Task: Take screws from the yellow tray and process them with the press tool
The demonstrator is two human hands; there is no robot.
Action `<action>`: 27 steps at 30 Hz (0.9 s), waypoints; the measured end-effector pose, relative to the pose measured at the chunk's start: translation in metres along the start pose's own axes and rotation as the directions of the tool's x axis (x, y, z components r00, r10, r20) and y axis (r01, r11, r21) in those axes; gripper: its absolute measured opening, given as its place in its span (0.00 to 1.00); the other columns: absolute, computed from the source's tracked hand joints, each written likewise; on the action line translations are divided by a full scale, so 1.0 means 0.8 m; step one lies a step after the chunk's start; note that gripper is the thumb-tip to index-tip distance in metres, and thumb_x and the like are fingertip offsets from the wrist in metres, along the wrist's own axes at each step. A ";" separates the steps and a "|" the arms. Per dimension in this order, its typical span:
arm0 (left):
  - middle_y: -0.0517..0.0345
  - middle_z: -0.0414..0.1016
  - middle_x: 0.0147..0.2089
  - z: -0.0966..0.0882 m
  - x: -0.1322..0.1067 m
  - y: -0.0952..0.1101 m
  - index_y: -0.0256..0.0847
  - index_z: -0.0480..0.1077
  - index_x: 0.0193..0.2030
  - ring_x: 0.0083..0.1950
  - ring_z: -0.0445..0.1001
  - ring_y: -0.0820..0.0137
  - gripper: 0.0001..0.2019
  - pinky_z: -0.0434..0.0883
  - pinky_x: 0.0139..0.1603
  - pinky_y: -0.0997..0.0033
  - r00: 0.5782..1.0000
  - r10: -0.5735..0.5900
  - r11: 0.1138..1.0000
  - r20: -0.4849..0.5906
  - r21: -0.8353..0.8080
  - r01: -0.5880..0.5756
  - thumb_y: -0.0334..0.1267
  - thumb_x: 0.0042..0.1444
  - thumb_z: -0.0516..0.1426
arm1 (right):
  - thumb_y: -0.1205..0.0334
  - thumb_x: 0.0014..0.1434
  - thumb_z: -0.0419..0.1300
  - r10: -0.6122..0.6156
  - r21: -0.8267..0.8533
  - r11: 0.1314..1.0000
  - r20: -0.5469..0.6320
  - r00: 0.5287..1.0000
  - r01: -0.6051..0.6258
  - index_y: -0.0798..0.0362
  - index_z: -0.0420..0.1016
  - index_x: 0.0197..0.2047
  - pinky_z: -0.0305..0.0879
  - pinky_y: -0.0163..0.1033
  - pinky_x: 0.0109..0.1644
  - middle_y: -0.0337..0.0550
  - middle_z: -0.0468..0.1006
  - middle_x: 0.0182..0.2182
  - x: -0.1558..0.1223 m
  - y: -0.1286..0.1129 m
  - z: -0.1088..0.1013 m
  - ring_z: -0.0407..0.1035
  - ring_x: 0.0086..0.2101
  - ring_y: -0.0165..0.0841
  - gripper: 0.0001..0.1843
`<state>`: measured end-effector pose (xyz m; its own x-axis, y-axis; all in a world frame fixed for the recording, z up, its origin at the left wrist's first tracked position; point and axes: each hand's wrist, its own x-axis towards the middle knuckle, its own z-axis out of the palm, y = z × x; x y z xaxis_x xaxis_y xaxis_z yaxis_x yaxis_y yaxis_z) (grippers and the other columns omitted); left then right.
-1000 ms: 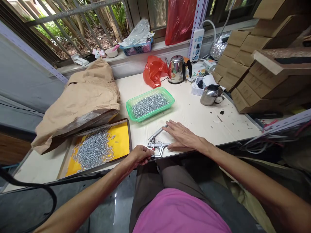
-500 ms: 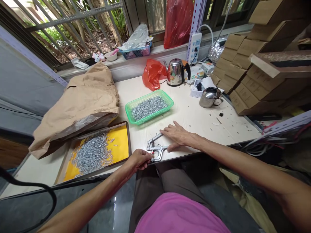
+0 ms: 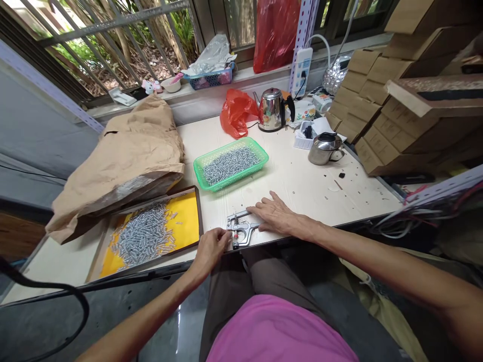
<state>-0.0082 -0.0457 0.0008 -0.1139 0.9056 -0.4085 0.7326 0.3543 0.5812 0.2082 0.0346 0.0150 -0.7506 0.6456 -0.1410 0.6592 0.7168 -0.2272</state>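
A metal hand press tool (image 3: 239, 230) lies at the table's front edge. My right hand (image 3: 274, 214) rests over its handles, fingers on top and thumb below, with the lever pressed down low. My left hand (image 3: 210, 246) sits just left of the tool's jaw, fingers curled in a pinch; whatever it holds is too small to make out. A yellow-lined tray (image 3: 188, 221) with a heap of small silver metal parts (image 3: 145, 235) lies left of my left hand. A green basket (image 3: 231, 163) of similar parts stands behind the tool.
A large brown paper sack (image 3: 124, 156) lies at the left. At the back stand a red plastic bag (image 3: 236, 113), a steel kettle (image 3: 272, 109) and a steel pot (image 3: 323, 148). Stacked cardboard boxes (image 3: 392, 125) line the right side. Small bits dot the white table (image 3: 302, 181).
The tool's raised lever has come down under my right hand. My left hand has drawn slightly back from the jaw toward the table's edge.
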 end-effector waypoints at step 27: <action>0.49 0.71 0.41 0.019 0.063 0.066 0.37 0.70 0.38 0.46 0.66 0.60 0.11 0.68 0.45 0.61 0.751 0.587 0.519 0.303 0.571 -0.636 0.44 0.59 0.56 | 0.61 0.62 0.60 0.074 -0.044 0.996 -0.018 0.997 -0.075 0.55 0.73 0.41 0.60 0.38 0.41 0.46 0.74 0.39 -0.010 0.003 0.024 0.67 0.41 0.36 0.07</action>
<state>0.0349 0.0153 0.0003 0.5477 0.8173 -0.1788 0.8359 -0.5251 0.1599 0.2152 0.0260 -0.0032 -0.6985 0.7017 -0.1405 0.7152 0.6771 -0.1735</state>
